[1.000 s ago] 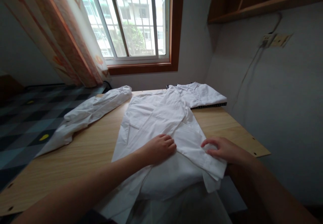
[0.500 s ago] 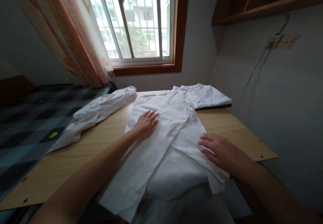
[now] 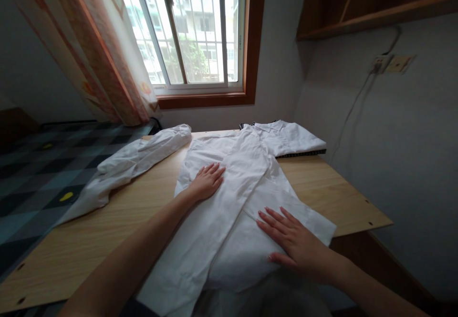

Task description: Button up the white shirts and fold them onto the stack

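A white shirt (image 3: 229, 198) lies spread over the middle of the wooden board, its lower part draping over the near edge. One long strip of it, which looks like a sleeve, runs from the far side down toward me. My left hand (image 3: 207, 182) rests palm down on the shirt's left part, fingers stretched out. Lower and to the right, my right hand (image 3: 289, 240) is spread over the near right part of the cloth, fingers apart. Neither hand grips anything.
The wooden board (image 3: 143, 212) carries a folded white garment (image 3: 293, 138) on dark cloth at its far right. Another white garment (image 3: 139, 157) lies along its left edge, beside a checked bed cover (image 3: 28, 178). A shelf (image 3: 375, 14) hangs on the right wall.
My right hand has moved left and toward me across the shirt. The shirt's right flap now lies flatter and farther out to the right. My left hand stays in place.
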Demonstrator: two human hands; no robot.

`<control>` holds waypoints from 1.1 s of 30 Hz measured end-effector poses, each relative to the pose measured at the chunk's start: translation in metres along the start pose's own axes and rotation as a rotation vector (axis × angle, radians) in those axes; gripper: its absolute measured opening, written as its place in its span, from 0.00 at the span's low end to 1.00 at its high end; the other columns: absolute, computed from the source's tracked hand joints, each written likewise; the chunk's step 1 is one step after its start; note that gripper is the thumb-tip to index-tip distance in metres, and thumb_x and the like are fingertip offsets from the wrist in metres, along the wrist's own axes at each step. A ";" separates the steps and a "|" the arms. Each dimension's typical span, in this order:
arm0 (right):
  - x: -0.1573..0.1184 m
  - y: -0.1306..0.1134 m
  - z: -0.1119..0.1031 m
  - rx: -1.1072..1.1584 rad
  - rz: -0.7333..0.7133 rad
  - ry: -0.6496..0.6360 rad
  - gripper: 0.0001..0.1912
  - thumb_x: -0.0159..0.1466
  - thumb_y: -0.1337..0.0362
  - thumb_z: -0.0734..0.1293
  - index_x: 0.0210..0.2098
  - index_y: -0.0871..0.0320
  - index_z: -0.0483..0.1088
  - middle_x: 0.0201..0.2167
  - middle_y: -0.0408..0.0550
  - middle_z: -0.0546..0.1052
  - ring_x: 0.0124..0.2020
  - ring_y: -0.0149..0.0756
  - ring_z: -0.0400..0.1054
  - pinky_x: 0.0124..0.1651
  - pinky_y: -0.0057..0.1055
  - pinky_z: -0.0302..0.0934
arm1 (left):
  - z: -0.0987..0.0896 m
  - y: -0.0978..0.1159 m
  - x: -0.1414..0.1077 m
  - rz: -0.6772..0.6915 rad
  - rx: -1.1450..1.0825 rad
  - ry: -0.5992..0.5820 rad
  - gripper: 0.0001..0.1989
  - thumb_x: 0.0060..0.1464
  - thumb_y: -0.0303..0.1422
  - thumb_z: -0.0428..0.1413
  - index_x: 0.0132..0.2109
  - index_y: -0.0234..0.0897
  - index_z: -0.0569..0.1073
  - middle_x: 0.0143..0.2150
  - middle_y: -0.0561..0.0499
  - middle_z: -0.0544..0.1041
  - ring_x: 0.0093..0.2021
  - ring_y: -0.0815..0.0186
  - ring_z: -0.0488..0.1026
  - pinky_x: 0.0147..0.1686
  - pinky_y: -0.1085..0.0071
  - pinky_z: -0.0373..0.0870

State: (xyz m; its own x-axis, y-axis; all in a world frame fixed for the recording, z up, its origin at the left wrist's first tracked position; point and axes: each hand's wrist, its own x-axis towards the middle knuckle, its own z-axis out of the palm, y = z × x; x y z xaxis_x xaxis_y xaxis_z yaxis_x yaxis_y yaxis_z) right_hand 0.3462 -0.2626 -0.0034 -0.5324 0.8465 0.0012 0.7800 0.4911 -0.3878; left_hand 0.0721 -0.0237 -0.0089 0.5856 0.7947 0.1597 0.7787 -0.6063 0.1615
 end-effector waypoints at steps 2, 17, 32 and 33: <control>-0.002 -0.002 -0.004 0.038 0.013 -0.017 0.38 0.67 0.42 0.60 0.71 0.49 0.50 0.72 0.50 0.49 0.73 0.50 0.41 0.73 0.54 0.34 | -0.008 0.008 0.008 -0.012 -0.059 0.077 0.24 0.66 0.35 0.42 0.63 0.34 0.69 0.67 0.41 0.67 0.68 0.57 0.61 0.66 0.54 0.57; 0.133 0.039 -0.067 -0.160 0.152 0.216 0.18 0.69 0.68 0.58 0.52 0.64 0.75 0.54 0.59 0.76 0.58 0.44 0.68 0.62 0.37 0.57 | 0.004 0.079 -0.022 0.255 0.041 -0.128 0.31 0.66 0.51 0.42 0.70 0.43 0.57 0.73 0.42 0.52 0.73 0.54 0.47 0.70 0.50 0.44; 0.184 0.090 -0.019 -0.197 0.216 0.233 0.25 0.72 0.59 0.54 0.66 0.57 0.62 0.69 0.53 0.60 0.70 0.42 0.51 0.70 0.44 0.44 | -0.006 0.082 -0.025 0.253 0.004 -0.158 0.35 0.63 0.55 0.44 0.70 0.43 0.58 0.73 0.40 0.51 0.73 0.49 0.44 0.67 0.38 0.38; 0.186 0.089 -0.023 -0.236 0.210 0.223 0.26 0.72 0.58 0.54 0.66 0.58 0.62 0.69 0.53 0.60 0.70 0.43 0.50 0.70 0.44 0.43 | -0.006 0.082 -0.025 0.252 0.004 -0.155 0.35 0.63 0.56 0.44 0.70 0.44 0.58 0.73 0.40 0.51 0.73 0.50 0.45 0.67 0.38 0.39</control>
State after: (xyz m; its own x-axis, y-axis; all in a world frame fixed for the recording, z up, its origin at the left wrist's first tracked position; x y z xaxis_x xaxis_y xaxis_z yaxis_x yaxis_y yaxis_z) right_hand 0.3241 -0.0563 -0.0163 -0.2890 0.9447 0.1551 0.9323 0.3145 -0.1784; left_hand 0.1198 -0.0938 0.0057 0.7880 0.6141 0.0434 0.6049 -0.7854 0.1316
